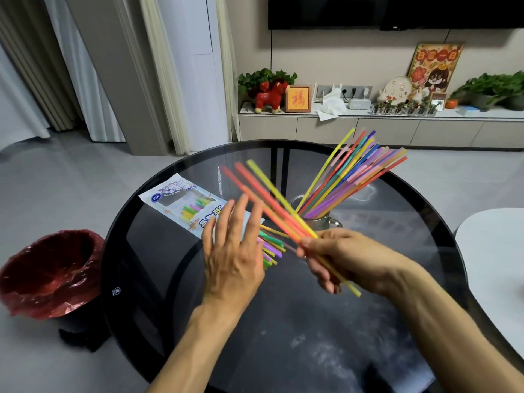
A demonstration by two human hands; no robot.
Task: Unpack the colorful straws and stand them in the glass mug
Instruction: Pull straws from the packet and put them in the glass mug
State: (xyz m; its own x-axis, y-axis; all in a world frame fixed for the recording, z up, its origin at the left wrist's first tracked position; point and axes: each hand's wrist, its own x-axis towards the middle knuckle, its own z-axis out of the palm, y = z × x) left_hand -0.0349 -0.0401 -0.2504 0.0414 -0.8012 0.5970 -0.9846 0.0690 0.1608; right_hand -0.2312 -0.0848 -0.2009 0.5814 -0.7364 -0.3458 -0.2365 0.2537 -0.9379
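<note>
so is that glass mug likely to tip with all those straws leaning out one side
Possibly. The straws in the mug all fan far to the right, well past the glass mug, so a nudge there might tip it. Straws are probably light and glass fairly heavy, so it likely stays put.

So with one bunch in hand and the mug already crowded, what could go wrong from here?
1. The straws in the mug lean far to one side of the glass mug; pushing more in might tip it or flick some out.
2. The right hand grips its bunch near one end, so loose ones could slide free.
3. Straws poking from the packet under the open left hand could get swept aside.
</note>
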